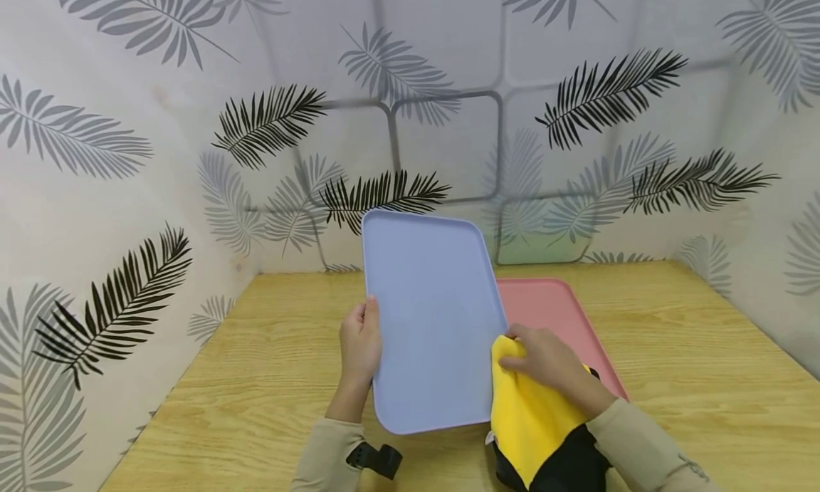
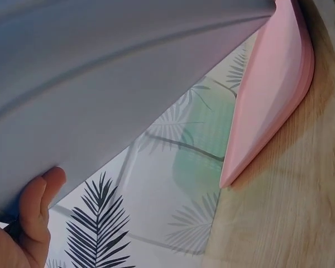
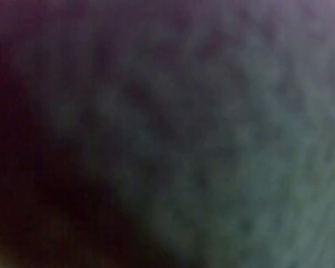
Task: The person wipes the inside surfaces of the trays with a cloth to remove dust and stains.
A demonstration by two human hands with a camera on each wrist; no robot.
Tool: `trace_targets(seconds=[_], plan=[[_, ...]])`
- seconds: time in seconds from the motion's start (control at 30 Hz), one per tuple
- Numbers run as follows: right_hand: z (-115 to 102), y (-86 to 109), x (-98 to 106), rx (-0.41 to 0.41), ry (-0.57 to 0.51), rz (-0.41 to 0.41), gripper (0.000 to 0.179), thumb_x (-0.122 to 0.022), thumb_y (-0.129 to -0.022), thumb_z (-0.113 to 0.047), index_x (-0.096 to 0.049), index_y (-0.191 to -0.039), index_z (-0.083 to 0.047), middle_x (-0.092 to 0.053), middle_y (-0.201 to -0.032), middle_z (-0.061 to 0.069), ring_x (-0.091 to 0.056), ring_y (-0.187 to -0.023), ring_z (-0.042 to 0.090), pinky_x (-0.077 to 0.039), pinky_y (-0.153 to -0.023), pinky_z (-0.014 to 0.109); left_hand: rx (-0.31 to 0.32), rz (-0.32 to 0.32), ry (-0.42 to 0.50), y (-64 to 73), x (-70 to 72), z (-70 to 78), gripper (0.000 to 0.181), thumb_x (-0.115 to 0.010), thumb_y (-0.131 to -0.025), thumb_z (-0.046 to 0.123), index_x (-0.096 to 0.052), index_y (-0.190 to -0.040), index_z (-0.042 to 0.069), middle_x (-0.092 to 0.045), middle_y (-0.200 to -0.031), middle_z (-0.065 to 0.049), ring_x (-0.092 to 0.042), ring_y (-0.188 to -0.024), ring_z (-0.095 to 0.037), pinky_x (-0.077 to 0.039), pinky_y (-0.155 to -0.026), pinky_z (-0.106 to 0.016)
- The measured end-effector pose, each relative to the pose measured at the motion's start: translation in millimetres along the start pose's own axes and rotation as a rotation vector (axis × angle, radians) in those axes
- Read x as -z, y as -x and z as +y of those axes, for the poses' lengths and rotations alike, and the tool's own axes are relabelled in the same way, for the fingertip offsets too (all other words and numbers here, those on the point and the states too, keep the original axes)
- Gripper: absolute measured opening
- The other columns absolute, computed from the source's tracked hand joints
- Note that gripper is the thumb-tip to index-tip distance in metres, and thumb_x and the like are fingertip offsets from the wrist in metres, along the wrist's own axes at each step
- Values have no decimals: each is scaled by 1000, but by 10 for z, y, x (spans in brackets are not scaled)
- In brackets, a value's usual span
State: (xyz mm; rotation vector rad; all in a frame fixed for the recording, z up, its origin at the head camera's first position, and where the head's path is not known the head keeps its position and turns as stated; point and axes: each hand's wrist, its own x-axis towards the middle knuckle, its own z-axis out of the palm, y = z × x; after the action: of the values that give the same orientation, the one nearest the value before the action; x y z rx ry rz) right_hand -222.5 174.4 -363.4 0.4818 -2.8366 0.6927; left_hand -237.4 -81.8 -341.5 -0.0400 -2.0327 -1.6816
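A light blue rectangular tray (image 1: 429,321) is held up and tilted over the table, its flat inner face toward me. My left hand (image 1: 361,339) grips its left edge, thumb along the rim; in the left wrist view the fingertips (image 2: 54,177) press its underside (image 2: 100,100). At the tray's lower right edge, my right hand (image 1: 544,357) pinches a yellow and black cloth (image 1: 528,414) between thumb and fingers. The cloth hangs down from there, its black part lowest. Only a dark blur fills the right wrist view.
A pink tray (image 1: 551,303) lies on the wooden table (image 1: 275,364) behind the right hand, partly covered by the blue tray, cloth and forearm. Leaf-patterned curtain (image 1: 448,143) encloses the table at the back and sides. A black band (image 1: 374,458) circles the left wrist.
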Motion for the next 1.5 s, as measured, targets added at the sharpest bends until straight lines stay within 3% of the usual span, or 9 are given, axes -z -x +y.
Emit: trace_targets(seconds=[0.23,0.4,0.73,0.93,1.17,1.33,1.5], plan=[[-9,-4,68,21,-124,74,25,-66,-79,-15,-57,-97,0,-60,-85,7,-48,-67,16,-40,-63,32,39,-2,-26,-64,54,-65,36,-44,-94,22,-54,-70,-3,-39,-55,1,-38,-51,-11,-33,-47,-25],[13,-3,119,19,-152,107,25,-65,-80,-14,-57,-98,1,-60,-88,10,-49,-69,18,-41,-64,32,75,-29,-47,-134,149,-109,38,-44,-94,24,-52,-68,-2,-39,-54,1,-38,-50,-11,-33,-47,-25],[65,19,189,13,-161,135,25,-66,-80,-16,-58,-97,1,-60,-90,12,-49,-70,19,-40,-63,33,144,-32,-88,-302,491,-163,40,-42,-95,25,-49,-65,0,-35,-54,1,-37,-52,-12,-32,-48,-25],[75,21,212,20,-177,151,25,-66,-80,-16,-58,-97,0,-61,-91,13,-49,-70,19,-39,-62,33,219,-56,-147,-419,666,-218,43,-39,-95,30,-53,-74,-6,-39,-62,-2,-39,-61,-14,-35,-55,-27],[77,27,221,14,-180,136,26,-65,-81,-17,-58,-97,1,-60,-93,13,-49,-72,20,-39,-63,33,266,-78,-180,-563,797,-324,49,-37,-95,31,-54,-102,-15,-51,-87,-18,-46,-79,-25,-38,-66,-30],[90,35,226,-5,-182,128,25,-65,-81,-17,-58,-97,1,-60,-92,13,-49,-71,19,-39,-63,33,299,-133,-169,-634,859,-401,53,-34,-96,32,-47,-116,-14,-48,-107,-29,-45,-98,-35,-38,-83,-41],[114,32,222,-13,-172,118,26,-65,-81,-18,-57,-98,1,-60,-92,13,-49,-71,19,-39,-63,33,333,-180,-147,-674,898,-480,54,-32,-96,31,-36,-126,-14,-35,-128,-31,-33,-118,-40,-25,-98,-45]])
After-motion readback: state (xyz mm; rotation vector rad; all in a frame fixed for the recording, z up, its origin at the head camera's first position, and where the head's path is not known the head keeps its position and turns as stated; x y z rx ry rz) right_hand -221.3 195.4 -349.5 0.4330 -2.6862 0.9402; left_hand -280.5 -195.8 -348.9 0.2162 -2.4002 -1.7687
